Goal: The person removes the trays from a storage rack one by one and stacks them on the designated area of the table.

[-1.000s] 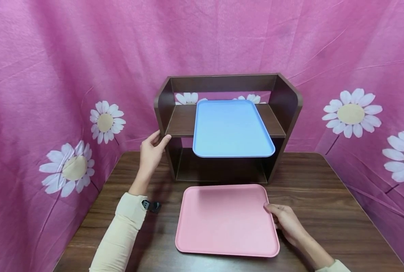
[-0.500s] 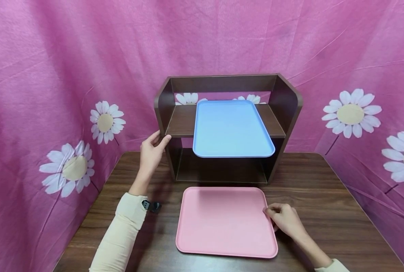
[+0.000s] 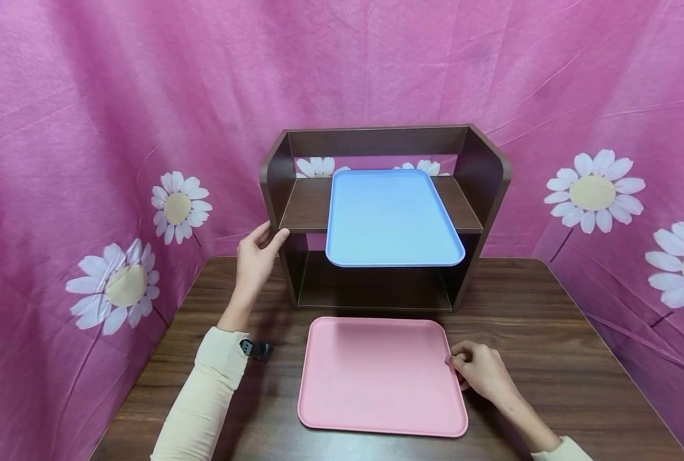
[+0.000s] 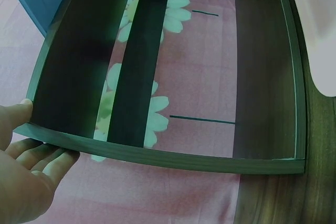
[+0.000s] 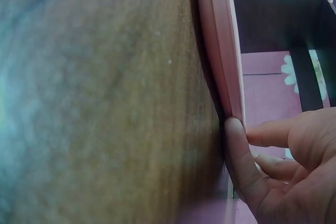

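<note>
Cream sleeves (image 3: 203, 397) (plus black wrist device (image 3: 256, 349))

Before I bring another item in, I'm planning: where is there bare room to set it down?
Bare: tabletop between the shelf unit, right hand and daisy-print curtain; lower compartment, visible floor. Crowded: upper board, mostly covered by the blue tray; front centre, by the pink tray; left, by the left forearm.
</note>
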`<action>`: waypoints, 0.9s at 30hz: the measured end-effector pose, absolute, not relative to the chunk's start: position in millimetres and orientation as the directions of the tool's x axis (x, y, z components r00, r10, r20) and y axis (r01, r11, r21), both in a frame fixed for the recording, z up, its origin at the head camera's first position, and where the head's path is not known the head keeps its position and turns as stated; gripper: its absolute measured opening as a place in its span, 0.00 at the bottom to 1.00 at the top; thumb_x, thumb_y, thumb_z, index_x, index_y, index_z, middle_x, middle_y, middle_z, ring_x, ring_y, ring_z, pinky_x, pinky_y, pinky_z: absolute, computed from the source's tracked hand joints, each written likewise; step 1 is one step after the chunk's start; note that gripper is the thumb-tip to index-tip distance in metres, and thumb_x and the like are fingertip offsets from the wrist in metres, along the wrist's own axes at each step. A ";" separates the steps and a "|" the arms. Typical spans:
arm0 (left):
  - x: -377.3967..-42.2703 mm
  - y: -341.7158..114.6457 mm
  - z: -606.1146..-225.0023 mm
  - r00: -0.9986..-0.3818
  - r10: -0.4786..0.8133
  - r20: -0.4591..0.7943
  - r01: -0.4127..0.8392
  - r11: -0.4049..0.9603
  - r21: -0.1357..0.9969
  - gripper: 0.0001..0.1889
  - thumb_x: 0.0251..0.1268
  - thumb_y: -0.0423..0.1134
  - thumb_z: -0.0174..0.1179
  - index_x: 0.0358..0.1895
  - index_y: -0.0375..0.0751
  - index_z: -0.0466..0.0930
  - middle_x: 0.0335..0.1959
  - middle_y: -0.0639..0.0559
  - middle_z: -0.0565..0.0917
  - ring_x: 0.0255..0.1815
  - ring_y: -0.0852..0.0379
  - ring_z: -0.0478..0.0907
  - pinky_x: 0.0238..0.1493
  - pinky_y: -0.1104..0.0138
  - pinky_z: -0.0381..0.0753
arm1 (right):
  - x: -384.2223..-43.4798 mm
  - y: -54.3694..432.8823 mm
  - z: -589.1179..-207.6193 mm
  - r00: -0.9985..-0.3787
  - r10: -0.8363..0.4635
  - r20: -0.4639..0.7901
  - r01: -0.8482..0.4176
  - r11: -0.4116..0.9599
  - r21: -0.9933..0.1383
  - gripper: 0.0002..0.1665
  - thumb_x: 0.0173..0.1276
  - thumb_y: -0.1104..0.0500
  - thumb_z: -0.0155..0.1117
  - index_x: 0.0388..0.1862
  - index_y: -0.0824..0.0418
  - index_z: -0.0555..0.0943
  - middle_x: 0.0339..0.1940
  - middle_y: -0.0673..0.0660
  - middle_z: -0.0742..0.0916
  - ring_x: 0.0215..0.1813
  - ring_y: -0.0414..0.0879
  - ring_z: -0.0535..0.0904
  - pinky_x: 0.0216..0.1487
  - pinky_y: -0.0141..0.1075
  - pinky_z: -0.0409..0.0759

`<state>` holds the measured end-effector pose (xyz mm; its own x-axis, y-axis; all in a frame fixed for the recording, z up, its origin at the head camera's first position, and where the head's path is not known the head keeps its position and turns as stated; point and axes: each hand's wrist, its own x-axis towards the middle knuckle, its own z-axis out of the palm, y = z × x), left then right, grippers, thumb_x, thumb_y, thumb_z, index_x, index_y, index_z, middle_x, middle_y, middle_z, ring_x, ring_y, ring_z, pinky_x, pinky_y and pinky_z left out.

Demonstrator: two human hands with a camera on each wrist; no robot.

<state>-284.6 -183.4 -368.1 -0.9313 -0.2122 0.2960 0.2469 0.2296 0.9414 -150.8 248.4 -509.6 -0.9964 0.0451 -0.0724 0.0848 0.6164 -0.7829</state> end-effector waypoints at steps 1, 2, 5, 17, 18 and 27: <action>-284.5 -183.4 -368.0 -0.932 -0.213 0.295 0.246 0.229 0.942 0.30 0.73 0.48 0.72 0.72 0.40 0.80 0.65 0.41 0.86 0.46 0.72 0.83 0.37 0.78 0.85 | -150.9 248.5 -509.4 -0.997 0.041 -0.070 0.080 0.617 -0.783 0.06 0.70 0.67 0.67 0.43 0.69 0.86 0.25 0.53 0.87 0.23 0.42 0.85 0.22 0.34 0.87; -284.5 -183.4 -367.9 -0.932 -0.213 0.295 0.246 0.229 0.942 0.30 0.72 0.48 0.72 0.72 0.40 0.80 0.65 0.41 0.86 0.46 0.72 0.83 0.37 0.78 0.85 | -150.8 248.8 -509.4 -0.997 0.033 -0.066 0.073 0.619 -0.782 0.06 0.70 0.67 0.67 0.43 0.69 0.86 0.25 0.53 0.87 0.23 0.42 0.85 0.22 0.34 0.87; -284.6 -183.6 -367.8 -0.932 -0.212 0.295 0.247 0.228 0.942 0.30 0.72 0.49 0.72 0.72 0.40 0.80 0.65 0.41 0.86 0.47 0.72 0.83 0.38 0.79 0.85 | -151.0 248.9 -509.4 -0.997 0.033 -0.066 0.072 0.622 -0.780 0.06 0.70 0.67 0.68 0.43 0.68 0.86 0.25 0.53 0.88 0.22 0.41 0.85 0.22 0.34 0.87; -286.8 -184.7 -369.8 -0.928 -0.212 0.305 0.258 0.223 0.940 0.29 0.72 0.48 0.72 0.71 0.40 0.81 0.64 0.41 0.87 0.43 0.74 0.83 0.37 0.77 0.85 | -154.7 250.4 -507.4 -0.996 0.025 -0.085 0.082 0.617 -0.783 0.04 0.71 0.65 0.69 0.38 0.67 0.86 0.24 0.53 0.87 0.23 0.45 0.87 0.23 0.35 0.88; -286.8 -184.7 -369.7 -0.929 -0.212 0.304 0.257 0.222 0.940 0.29 0.72 0.48 0.72 0.71 0.40 0.81 0.64 0.41 0.87 0.43 0.74 0.83 0.37 0.77 0.85 | -155.1 251.0 -506.5 -0.996 0.021 -0.083 0.078 0.619 -0.782 0.04 0.71 0.66 0.67 0.38 0.67 0.87 0.24 0.53 0.87 0.23 0.45 0.86 0.22 0.35 0.87; -285.8 -183.8 -368.4 -0.928 -0.214 0.305 0.258 0.223 0.940 0.29 0.72 0.48 0.72 0.71 0.40 0.81 0.65 0.41 0.87 0.47 0.71 0.84 0.37 0.77 0.86 | -159.4 258.3 -491.8 -0.997 -0.011 -0.070 0.048 0.619 -0.784 0.08 0.79 0.68 0.61 0.40 0.69 0.85 0.26 0.56 0.89 0.24 0.45 0.86 0.25 0.34 0.88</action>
<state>-285.8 -183.8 -368.4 -0.9279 -0.2139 0.3053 0.2581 0.2225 0.9402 -159.4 258.3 -491.8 -0.9975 -0.0113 -0.0699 0.0479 0.6192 -0.7838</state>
